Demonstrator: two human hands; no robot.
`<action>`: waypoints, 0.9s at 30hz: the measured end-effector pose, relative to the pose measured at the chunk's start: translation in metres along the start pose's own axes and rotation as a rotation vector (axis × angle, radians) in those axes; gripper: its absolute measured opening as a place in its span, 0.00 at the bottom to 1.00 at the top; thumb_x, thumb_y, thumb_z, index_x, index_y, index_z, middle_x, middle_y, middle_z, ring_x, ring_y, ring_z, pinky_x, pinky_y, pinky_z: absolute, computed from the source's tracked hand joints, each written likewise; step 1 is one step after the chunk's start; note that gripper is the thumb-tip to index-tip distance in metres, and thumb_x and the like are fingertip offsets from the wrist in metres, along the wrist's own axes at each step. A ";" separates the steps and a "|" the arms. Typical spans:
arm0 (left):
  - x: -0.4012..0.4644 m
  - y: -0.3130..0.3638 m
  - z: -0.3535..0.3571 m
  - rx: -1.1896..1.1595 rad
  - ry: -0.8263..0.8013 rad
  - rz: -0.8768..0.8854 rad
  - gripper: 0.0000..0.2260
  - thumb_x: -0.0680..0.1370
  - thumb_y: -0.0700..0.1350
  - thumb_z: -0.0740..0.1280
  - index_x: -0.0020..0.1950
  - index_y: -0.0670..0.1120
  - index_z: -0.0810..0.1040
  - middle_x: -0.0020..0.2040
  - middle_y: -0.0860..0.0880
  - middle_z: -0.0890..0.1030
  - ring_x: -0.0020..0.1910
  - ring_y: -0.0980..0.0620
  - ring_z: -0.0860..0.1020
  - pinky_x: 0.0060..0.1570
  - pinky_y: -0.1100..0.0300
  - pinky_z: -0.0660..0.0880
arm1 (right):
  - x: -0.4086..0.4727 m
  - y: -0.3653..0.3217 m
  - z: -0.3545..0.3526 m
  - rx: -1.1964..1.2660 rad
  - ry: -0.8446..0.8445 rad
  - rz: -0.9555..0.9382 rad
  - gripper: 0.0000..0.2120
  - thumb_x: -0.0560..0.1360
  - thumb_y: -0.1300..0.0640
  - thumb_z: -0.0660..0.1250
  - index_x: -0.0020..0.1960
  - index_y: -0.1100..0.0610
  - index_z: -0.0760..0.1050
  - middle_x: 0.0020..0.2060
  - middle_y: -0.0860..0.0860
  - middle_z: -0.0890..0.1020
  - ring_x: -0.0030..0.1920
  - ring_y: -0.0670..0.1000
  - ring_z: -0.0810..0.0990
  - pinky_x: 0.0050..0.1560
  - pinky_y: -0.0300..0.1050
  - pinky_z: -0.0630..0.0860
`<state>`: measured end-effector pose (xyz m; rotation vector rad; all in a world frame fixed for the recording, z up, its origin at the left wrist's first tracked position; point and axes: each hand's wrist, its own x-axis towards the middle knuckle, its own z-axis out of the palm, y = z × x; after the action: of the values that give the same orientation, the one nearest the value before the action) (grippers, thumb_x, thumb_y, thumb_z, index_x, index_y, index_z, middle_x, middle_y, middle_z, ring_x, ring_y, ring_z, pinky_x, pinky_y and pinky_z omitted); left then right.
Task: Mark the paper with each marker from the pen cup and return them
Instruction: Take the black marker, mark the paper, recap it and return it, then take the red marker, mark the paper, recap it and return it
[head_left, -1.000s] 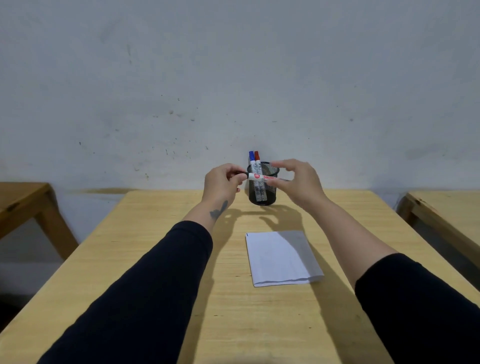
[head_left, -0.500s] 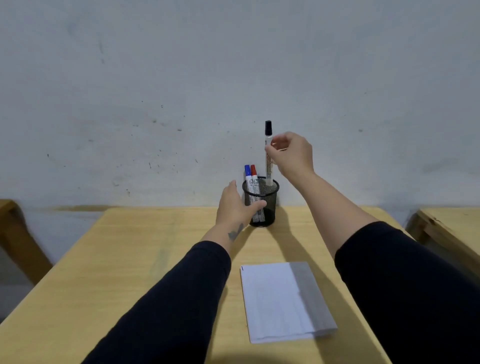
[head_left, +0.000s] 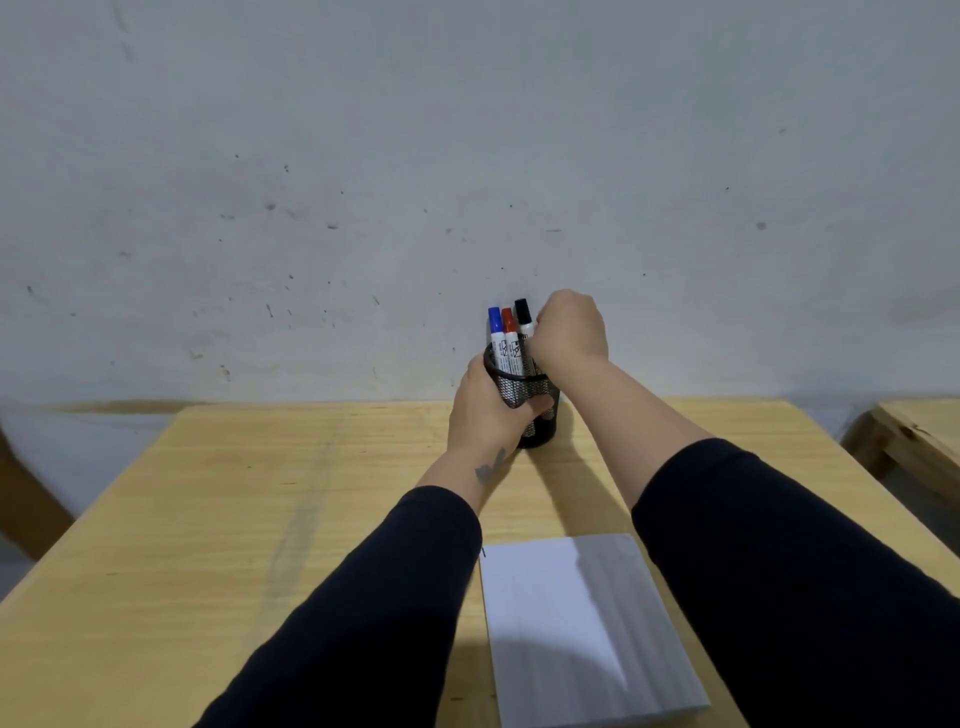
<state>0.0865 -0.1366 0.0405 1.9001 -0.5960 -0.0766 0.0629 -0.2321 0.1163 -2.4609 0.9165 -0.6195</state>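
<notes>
A black mesh pen cup (head_left: 521, 391) stands near the far edge of the wooden table (head_left: 260, 519). My left hand (head_left: 485, 410) wraps around its side and tilts it slightly toward me. Three markers stand in the cup: blue-capped (head_left: 495, 327), red-capped (head_left: 510, 330) and black-capped (head_left: 523, 314). My right hand (head_left: 571, 327) is above the cup's right rim, fingers closed on the black-capped marker's barrel. A white pad of paper (head_left: 582, 623) lies on the table close to me, partly shaded by my right arm.
A grey speckled wall rises right behind the table. Another wooden table's corner (head_left: 914, 431) shows at the right edge, and part of a wooden piece (head_left: 21, 499) at the left edge.
My right hand has lowered the black-capped marker into the cup beside the other two. My left hand has closed around the cup. The camera has moved nearer to the table.
</notes>
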 end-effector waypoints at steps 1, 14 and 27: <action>0.000 0.000 0.000 0.001 0.001 0.001 0.32 0.64 0.49 0.79 0.64 0.48 0.69 0.58 0.49 0.77 0.56 0.50 0.77 0.54 0.51 0.76 | 0.000 -0.001 -0.001 0.017 0.026 -0.007 0.12 0.73 0.71 0.61 0.32 0.61 0.70 0.31 0.54 0.72 0.39 0.59 0.72 0.28 0.41 0.64; -0.002 0.003 -0.003 0.009 -0.037 -0.032 0.28 0.69 0.44 0.75 0.66 0.45 0.67 0.59 0.46 0.77 0.57 0.47 0.76 0.51 0.53 0.75 | -0.005 -0.013 0.018 0.058 -0.028 0.019 0.07 0.73 0.66 0.65 0.47 0.64 0.81 0.29 0.51 0.71 0.36 0.54 0.73 0.24 0.39 0.60; -0.002 0.007 -0.004 -0.013 -0.048 -0.030 0.25 0.69 0.45 0.74 0.63 0.48 0.68 0.56 0.49 0.78 0.53 0.48 0.77 0.53 0.49 0.77 | -0.012 -0.021 0.005 0.153 -0.054 -0.011 0.06 0.74 0.64 0.66 0.47 0.63 0.82 0.39 0.57 0.82 0.38 0.55 0.75 0.32 0.40 0.69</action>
<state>0.0840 -0.1340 0.0477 1.8996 -0.5981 -0.1458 0.0673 -0.2081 0.1207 -2.3363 0.8040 -0.6005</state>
